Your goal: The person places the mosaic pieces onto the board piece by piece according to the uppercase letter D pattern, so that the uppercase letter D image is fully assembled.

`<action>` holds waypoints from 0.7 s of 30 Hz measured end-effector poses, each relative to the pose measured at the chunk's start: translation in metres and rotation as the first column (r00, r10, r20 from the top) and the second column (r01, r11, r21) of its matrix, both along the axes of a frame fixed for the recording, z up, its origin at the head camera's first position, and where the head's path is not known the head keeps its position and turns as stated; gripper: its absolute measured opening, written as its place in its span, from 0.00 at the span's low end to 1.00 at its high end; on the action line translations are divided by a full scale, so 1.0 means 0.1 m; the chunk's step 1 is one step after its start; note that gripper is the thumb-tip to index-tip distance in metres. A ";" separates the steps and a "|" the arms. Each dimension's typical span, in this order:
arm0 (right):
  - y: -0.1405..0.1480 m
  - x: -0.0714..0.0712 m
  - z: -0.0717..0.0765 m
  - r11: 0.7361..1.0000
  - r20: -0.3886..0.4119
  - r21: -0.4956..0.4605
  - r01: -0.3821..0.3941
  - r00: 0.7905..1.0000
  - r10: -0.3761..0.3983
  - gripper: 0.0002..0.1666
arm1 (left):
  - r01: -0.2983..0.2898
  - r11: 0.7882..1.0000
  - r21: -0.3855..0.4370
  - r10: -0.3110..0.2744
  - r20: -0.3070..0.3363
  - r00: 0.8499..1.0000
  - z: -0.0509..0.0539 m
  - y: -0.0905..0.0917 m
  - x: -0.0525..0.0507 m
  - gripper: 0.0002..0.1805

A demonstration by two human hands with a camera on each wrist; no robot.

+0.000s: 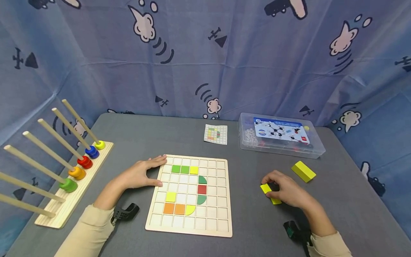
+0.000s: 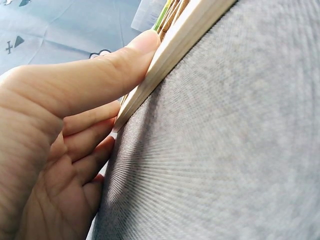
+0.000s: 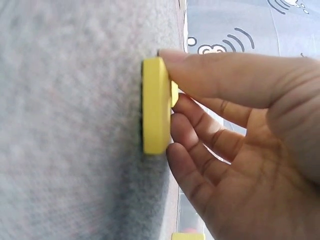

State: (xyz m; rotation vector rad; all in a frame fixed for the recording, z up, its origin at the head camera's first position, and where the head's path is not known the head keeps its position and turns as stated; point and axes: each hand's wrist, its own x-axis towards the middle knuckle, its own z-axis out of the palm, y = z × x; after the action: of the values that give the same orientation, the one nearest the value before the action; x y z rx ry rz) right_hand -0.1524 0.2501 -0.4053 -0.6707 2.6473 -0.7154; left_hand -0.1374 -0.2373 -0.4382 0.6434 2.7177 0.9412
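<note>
My left hand (image 1: pixel 142 175) rests at the left edge of a wooden grid board (image 1: pixel 210 223), its thumb touching the edge and its fingers fairly straight. Green, yellow, orange and red tiles sit in some of the board's squares. Over on the right, my right hand (image 1: pixel 287 188) is above a yellow block (image 3: pixel 156 107) lying on the table. Its thumb and fingers close around a small yellow piece (image 3: pixel 174 94) at the top of that block; the hand partly hides both. A second yellow block (image 1: pixel 303 171) lies just beyond this hand.
A small pattern card (image 1: pixel 216 134) lies behind the board. At the back right stands a clear plastic box (image 1: pixel 279 147) with a printed label. A wooden peg stand (image 1: pixel 57 210) with coloured rings is at the left. Patterned cloth (image 1: pixel 179 71) hangs behind the grey table.
</note>
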 end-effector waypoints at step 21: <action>-0.21 0.06 0.05 1.000 -0.088 -0.025 0.000 0.996 -0.002 0.12 | 0.000 1.000 -0.022 -0.001 -0.007 1.000 -0.01 -0.01 0.00 0.49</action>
State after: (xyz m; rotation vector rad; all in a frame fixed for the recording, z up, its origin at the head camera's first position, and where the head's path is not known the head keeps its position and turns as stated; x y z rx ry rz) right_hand -0.1465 0.2287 -0.4008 -0.7237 2.7228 -0.7370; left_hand -0.1378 -0.2383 -0.4396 0.6448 2.7302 0.9097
